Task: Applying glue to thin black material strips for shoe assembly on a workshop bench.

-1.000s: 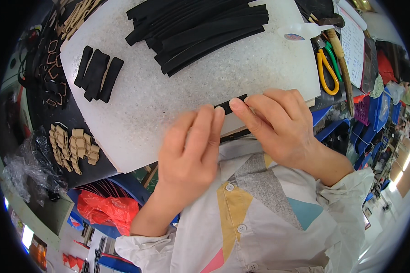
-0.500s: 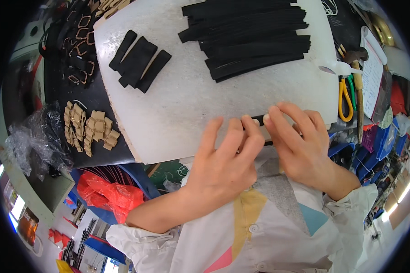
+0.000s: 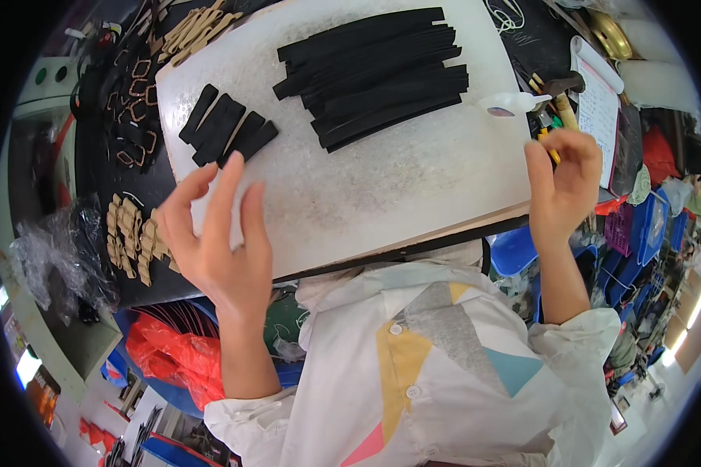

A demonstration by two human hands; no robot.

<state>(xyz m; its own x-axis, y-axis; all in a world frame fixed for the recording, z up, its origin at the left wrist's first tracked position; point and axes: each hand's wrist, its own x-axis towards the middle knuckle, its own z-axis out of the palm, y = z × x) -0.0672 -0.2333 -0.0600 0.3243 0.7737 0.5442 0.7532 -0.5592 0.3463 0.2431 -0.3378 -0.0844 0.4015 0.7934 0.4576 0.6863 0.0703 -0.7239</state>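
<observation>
My left hand [image 3: 224,245] is open and empty, fingers spread over the left part of the white board [image 3: 382,191]. Just beyond its fingertips lie several short folded black strips [image 3: 220,128], side by side. Over the board's right edge is my right hand [image 3: 565,183], with the thumb apart from its curled fingers and nothing visible between them. Behind that hand, partly covered, are yellow-handled scissors [image 3: 551,148]. A white squeeze bottle [image 3: 514,103] lies just beyond. A wide stack of long black strips [image 3: 374,74] rests at the board's far middle.
Beige folded loops [image 3: 128,237] sit on the dark table to the left, with dark metal-look frames [image 3: 139,89] farther back. More beige strips [image 3: 199,31] are at the far left. An open notebook [image 3: 600,105] lies right. Red plastic [image 3: 171,354] fills a bin below the left edge.
My hands have parted from the board's near edge, left hand going left, right hand going right. The small black strip they held has left them, and the folded group now shows one more piece.
</observation>
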